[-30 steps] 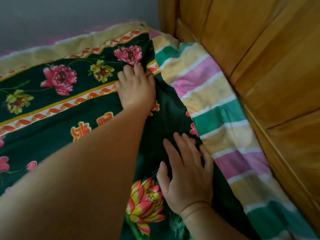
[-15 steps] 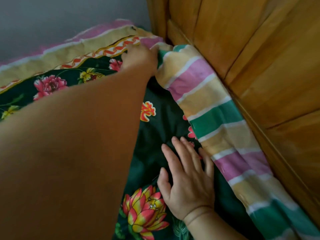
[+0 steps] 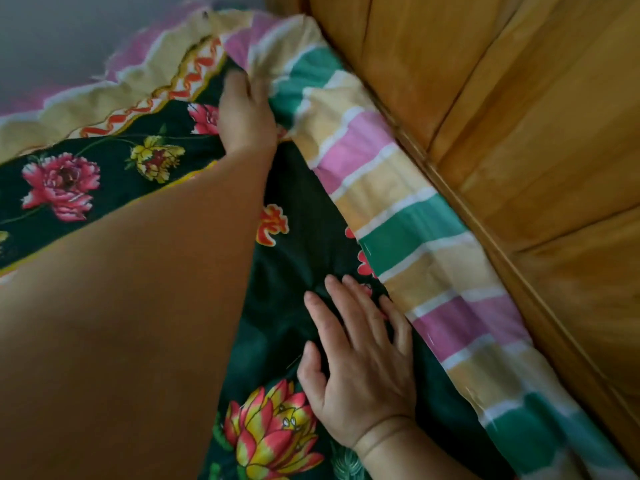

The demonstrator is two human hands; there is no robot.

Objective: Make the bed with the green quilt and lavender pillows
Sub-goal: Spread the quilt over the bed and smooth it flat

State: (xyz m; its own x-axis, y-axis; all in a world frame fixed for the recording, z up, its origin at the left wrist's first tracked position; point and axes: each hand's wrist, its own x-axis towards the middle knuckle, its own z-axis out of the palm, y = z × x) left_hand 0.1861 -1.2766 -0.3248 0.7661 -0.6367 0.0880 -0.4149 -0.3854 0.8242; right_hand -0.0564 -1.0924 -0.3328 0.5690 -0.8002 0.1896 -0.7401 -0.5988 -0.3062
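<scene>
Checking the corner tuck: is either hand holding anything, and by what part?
The right hand lies flat on the green quilt, gripping nothing. The left hand is at the striped sheet corner; a grip cannot be told.

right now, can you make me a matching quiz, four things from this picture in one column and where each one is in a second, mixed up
Things:
1. left hand
2. right hand
3. striped sheet
4. wooden headboard

Places:
A. flat on the green quilt, beside the big lotus flower
B. far right, standing above the bedding
C. up at the far corner, where quilt and sheet meet
D. a band between the quilt and the wood

Pairs: 1-C, 2-A, 3-D, 4-B
</scene>
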